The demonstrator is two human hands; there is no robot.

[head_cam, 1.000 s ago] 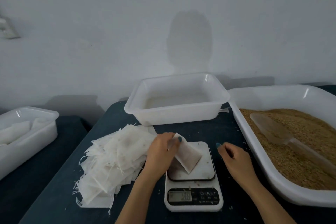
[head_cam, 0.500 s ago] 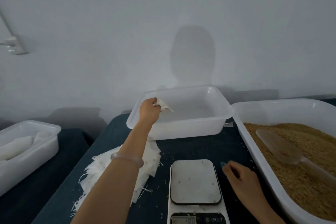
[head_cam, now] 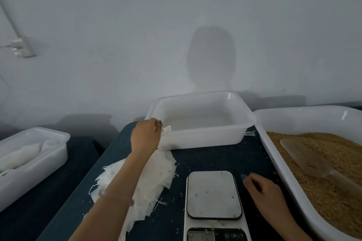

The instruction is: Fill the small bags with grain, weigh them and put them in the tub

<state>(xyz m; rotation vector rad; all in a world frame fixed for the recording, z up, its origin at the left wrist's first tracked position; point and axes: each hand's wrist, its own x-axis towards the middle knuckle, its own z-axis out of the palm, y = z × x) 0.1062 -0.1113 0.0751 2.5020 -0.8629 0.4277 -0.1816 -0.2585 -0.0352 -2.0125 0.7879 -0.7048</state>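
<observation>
At tub (head_cam: pixel 205 140) corner, left hand (head_cam: pixel 146 136) pinches bag (head_cam: pixel 167 128).

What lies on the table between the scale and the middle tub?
Only bare dark table with a few loose grains lies between the scale and the middle tub, in the head view.

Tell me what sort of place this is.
Probably a small hand-packing bench: a tray of grain with a scoop in it, a scale, and a pile of empty bags.
</observation>
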